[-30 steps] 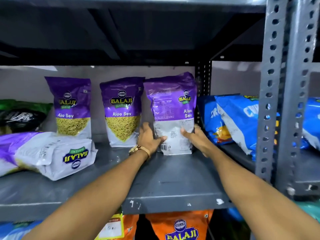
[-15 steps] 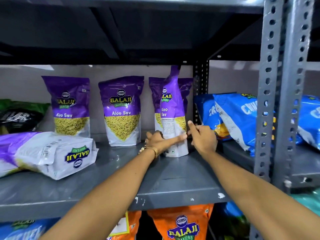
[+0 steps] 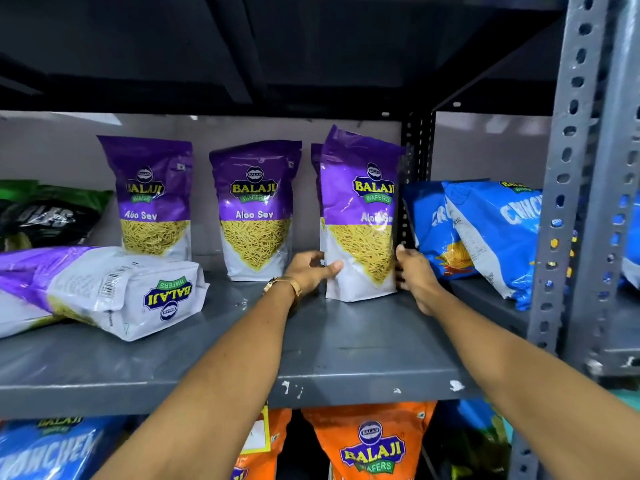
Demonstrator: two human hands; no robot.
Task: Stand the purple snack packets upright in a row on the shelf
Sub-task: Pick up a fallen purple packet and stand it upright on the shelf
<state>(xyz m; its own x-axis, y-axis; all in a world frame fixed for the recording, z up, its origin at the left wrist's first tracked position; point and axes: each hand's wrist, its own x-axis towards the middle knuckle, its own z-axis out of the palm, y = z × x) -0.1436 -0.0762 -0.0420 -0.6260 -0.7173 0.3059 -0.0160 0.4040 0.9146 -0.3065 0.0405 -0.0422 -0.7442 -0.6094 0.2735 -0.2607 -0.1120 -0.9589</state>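
Note:
A purple Aloo Sev packet (image 3: 360,216) stands upright on the grey shelf (image 3: 346,341), label facing me. My left hand (image 3: 313,270) grips its lower left edge and my right hand (image 3: 414,271) presses its lower right edge. Directly behind it another purple packet (image 3: 316,168) shows only a sliver. Two more purple packets (image 3: 256,209) (image 3: 154,195) stand upright against the back wall to the left. One purple packet (image 3: 97,289) lies flat at the shelf's left.
Blue chip bags (image 3: 485,233) lean on the neighbouring shelf to the right, past a perforated metal upright (image 3: 568,174). A green and black bag (image 3: 48,216) lies at the far left. Orange packets (image 3: 370,445) stand on the shelf below.
The held packet has turned from its back, through edge-on, to front-facing. Both hands have shifted to grip its lower sides.

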